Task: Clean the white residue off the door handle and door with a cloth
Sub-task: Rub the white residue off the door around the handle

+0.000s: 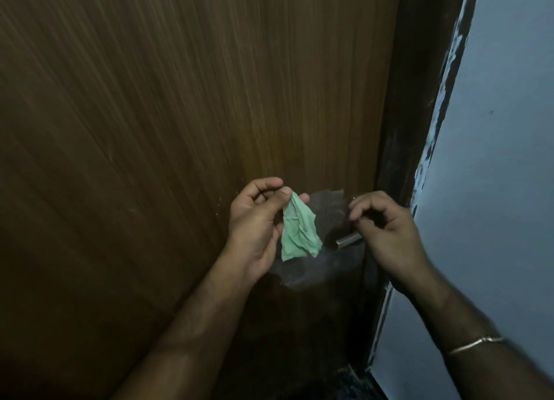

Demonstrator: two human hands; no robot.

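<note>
A brown wooden door (180, 114) fills most of the view. A metal door handle (348, 240) sticks out near the door's right edge, its right part hidden behind my right hand. A pale whitish smear (317, 272) covers the door around and below the handle. My left hand (254, 222) pinches the top of a small light green cloth (299, 234) between thumb and fingers, and the cloth hangs in front of the door just left of the handle. My right hand (383, 231) hovers in front of the handle with its fingers curled toward the thumb, holding nothing visible.
A dark door frame (419, 99) runs along the door's right side. Beyond it is a pale blue wall (503, 159) with chipped paint at its edge. A thin bracelet (476, 344) sits on my right wrist.
</note>
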